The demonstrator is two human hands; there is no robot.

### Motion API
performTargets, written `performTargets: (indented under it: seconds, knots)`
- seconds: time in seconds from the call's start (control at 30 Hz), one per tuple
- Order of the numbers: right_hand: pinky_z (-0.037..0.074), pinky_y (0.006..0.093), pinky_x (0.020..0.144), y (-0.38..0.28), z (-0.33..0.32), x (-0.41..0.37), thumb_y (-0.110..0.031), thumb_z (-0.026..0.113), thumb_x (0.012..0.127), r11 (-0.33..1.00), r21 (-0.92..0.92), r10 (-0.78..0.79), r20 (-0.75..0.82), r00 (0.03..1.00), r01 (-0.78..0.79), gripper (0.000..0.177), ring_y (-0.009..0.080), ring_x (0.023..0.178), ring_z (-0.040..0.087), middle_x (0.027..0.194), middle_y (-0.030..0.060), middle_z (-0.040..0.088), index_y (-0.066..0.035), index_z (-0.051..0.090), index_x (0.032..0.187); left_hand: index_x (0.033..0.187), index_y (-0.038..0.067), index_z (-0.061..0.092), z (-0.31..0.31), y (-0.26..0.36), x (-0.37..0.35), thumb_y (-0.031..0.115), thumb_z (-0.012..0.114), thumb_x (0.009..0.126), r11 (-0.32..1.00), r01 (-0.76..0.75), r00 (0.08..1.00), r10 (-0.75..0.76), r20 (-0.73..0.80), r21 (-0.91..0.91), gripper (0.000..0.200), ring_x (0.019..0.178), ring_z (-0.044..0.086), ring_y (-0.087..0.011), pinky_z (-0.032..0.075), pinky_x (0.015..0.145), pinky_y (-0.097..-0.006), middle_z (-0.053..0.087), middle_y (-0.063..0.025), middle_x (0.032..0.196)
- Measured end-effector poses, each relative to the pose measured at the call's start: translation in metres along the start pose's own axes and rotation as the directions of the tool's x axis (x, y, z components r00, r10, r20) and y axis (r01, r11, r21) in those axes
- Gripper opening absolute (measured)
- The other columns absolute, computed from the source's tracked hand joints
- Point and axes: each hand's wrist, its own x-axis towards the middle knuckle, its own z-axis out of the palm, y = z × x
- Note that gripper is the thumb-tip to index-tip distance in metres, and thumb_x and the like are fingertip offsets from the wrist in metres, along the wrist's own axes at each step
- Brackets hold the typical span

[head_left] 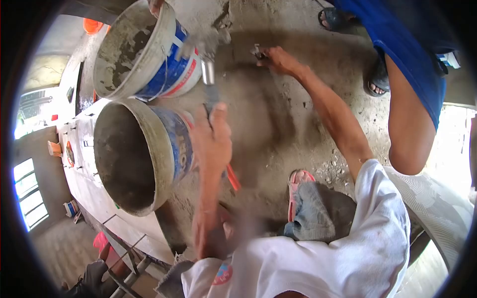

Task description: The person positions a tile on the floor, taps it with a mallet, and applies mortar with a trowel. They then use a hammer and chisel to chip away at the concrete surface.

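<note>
My left hand (212, 141) is closed round a blurred tool (207, 73) with a shiny metal neck and a red handle end showing below the hand. The tool's far end is too smeared to make out. Farther up and to the right, my right hand (282, 60) pinches a small metal piece (257, 52) over the dusty grey floor (308, 129). Beside my left hand a mortar-crusted bucket (161, 129) lies tilted with its mouth facing left. Above it is a second bucket (171, 54), white and blue, with grey residue inside.
Another person's hand (155, 7) is on the upper bucket's rim. At the right stands a person in blue shorts (422, 64) with black sandals (378, 79). Combed mortar (437, 208) lies at the lower right, a metal frame (131, 270) at the lower left.
</note>
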Motion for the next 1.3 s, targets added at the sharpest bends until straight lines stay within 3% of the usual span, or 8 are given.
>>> performTargets:
  seconds: [0.17, 0.2, 0.33, 0.43, 0.8, 0.93, 1.2, 1.3]
  knots:
    - [0.045, 0.0474, 0.078, -0.011, -0.008, 0.001, -0.024, 0.064, 0.087, 0.993, 0.109, 0.037, 0.052, 0.998, -0.042, 0.036, 0.0424, 0.093, 0.058, 0.095, 0.0223, 0.064, -0.005, 0.058, 0.116, 0.091, 0.005, 0.055, -0.041, 0.031, 0.012, 0.04, 0.038, 0.099, 0.679, -0.714, 0.544, 0.691, -0.476, 0.171, 0.04, 0.056, 0.055, -0.0208, 0.046, 0.052, -0.0316, 0.057, -0.008, 0.07]
    - [0.045, 0.0474, 0.078, -0.014, -0.012, 0.004, -0.025, 0.063, 0.087, 0.988, 0.12, 0.093, 0.079, 0.993, -0.102, 0.038, 0.0423, 0.094, 0.058, 0.096, 0.0221, 0.064, -0.005, 0.057, 0.119, 0.091, 0.005, 0.056, -0.038, 0.051, 0.01, 0.039, 0.036, 0.099, 0.595, -0.749, 0.637, 0.526, -0.564, -0.292, 0.041, 0.057, 0.056, -0.0213, 0.048, 0.054, -0.0326, 0.057, -0.0082, 0.071]
    - [0.045, 0.0469, 0.079, -0.018, -0.018, 0.005, -0.023, 0.064, 0.087, 0.993, 0.09, 0.069, 0.114, 0.991, -0.079, 0.042, 0.0425, 0.095, 0.058, 0.099, 0.022, 0.064, -0.006, 0.055, 0.125, 0.099, 0.002, 0.055, 0.048, -0.012, 0.033, 0.035, 0.038, 0.098, 0.867, -0.375, 0.709, 0.496, -0.501, 0.329, 0.037, 0.071, 0.064, -0.0333, 0.052, 0.07, -0.0452, 0.065, -0.0177, 0.083]
    - [0.045, 0.0468, 0.08, -0.014, -0.02, 0.002, -0.021, 0.065, 0.087, 0.996, 0.08, 0.037, 0.09, 0.995, -0.044, 0.042, 0.0426, 0.096, 0.058, 0.1, 0.0222, 0.064, -0.006, 0.055, 0.124, 0.106, -0.002, 0.053, 0.064, -0.007, 0.032, 0.035, 0.045, 0.096, 0.97, 0.115, 0.978, -0.148, 0.145, 0.213, 0.039, 0.088, 0.065, -0.0414, 0.048, 0.076, -0.0501, 0.067, -0.0235, 0.091]
    - [0.044, 0.0478, 0.083, -0.029, -0.027, 0.005, -0.02, 0.065, 0.085, 0.994, 0.046, 0.092, 0.157, 0.983, -0.1, 0.041, 0.0426, 0.101, 0.057, 0.104, 0.0229, 0.063, -0.004, 0.056, 0.122, 0.097, 0.004, 0.058, -0.004, -0.021, 0.076, 0.038, 0.051, 0.094, 0.738, -0.633, 0.695, 0.675, -0.248, 0.235, 0.035, 0.068, 0.062, -0.0339, 0.048, 0.065, -0.0427, 0.064, -0.0133, 0.074]
    - [0.045, 0.0463, 0.083, -0.012, -0.015, 0.009, -0.019, 0.066, 0.084, 0.998, 0.055, -0.001, 0.121, 0.993, -0.006, 0.041, 0.0426, 0.101, 0.057, 0.105, 0.022, 0.063, -0.004, 0.056, 0.121, 0.098, -0.002, 0.054, 0.061, -0.009, 0.039, 0.036, 0.049, 0.095, 0.953, -0.022, 0.997, -0.003, 0.08, 0.303, 0.038, 0.075, 0.061, -0.0447, 0.046, 0.073, -0.0522, 0.063, -0.024, 0.079]
    - [0.045, 0.0472, 0.08, -0.018, -0.015, 0.013, -0.02, 0.068, 0.083, 0.999, 0.005, 0.044, 0.171, 0.984, -0.046, 0.039, 0.0424, 0.095, 0.058, 0.099, 0.0216, 0.064, -0.005, 0.058, 0.117, 0.097, -0.005, 0.054, -0.033, 0.025, 0.035, 0.032, 0.045, 0.096, 0.921, -0.385, 0.876, 0.342, -0.341, -0.065, 0.038, 0.066, 0.061, -0.0334, 0.049, 0.064, -0.0403, 0.064, -0.0213, 0.078]
    - [0.045, 0.047, 0.078, -0.029, -0.021, 0.007, -0.02, 0.068, 0.083, 0.995, 0.025, 0.089, 0.113, 0.99, -0.092, 0.037, 0.0423, 0.092, 0.059, 0.097, 0.0219, 0.064, -0.006, 0.059, 0.116, 0.096, -0.005, 0.054, 0.064, -0.032, 0.051, 0.03, 0.043, 0.096, 0.791, -0.492, 0.663, 0.611, -0.432, 0.364, 0.037, 0.07, 0.063, -0.0385, 0.051, 0.069, -0.0449, 0.064, -0.0241, 0.078]
